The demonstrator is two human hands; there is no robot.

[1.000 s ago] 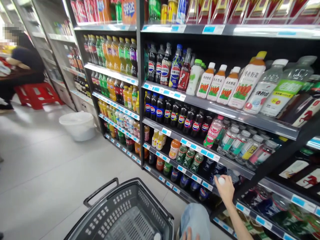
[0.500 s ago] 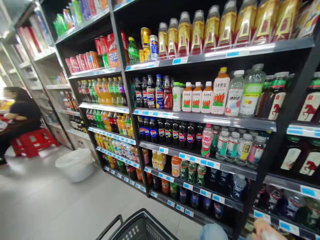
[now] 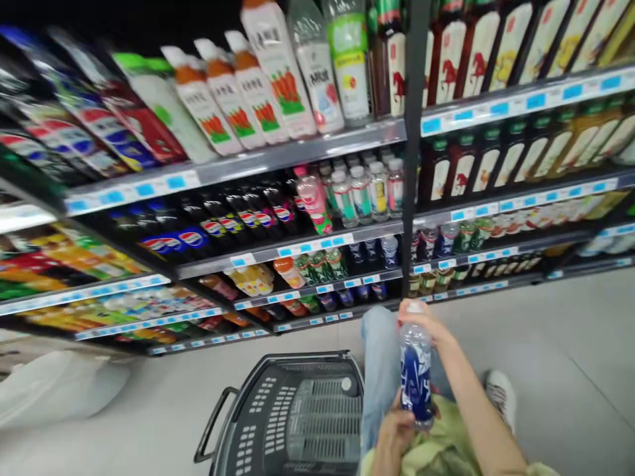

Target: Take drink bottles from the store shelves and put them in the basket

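I hold a clear bottle with a dark blue label (image 3: 415, 373) upright in front of me, over my knee. My right hand (image 3: 430, 328) is closed round its white cap and neck. Under the bottle's base, my left hand (image 3: 394, 430) curls its fingers round the bottom. A dark grey plastic shopping basket (image 3: 278, 423) stands on the floor just left of my leg, with one small white-capped item visible inside it.
Black shelves (image 3: 297, 155) full of drink bottles run across the view, with a dark upright post (image 3: 413, 132) in the middle. Pale tiled floor (image 3: 570, 344) spreads to the right. A white bucket (image 3: 54, 387) shows blurred at the left. My shoe (image 3: 499, 396) rests on the floor.
My right hand took the blue-labelled bottle from the low shelf and brought it back over my knee. My left hand now grips its base. The view swung right and down.
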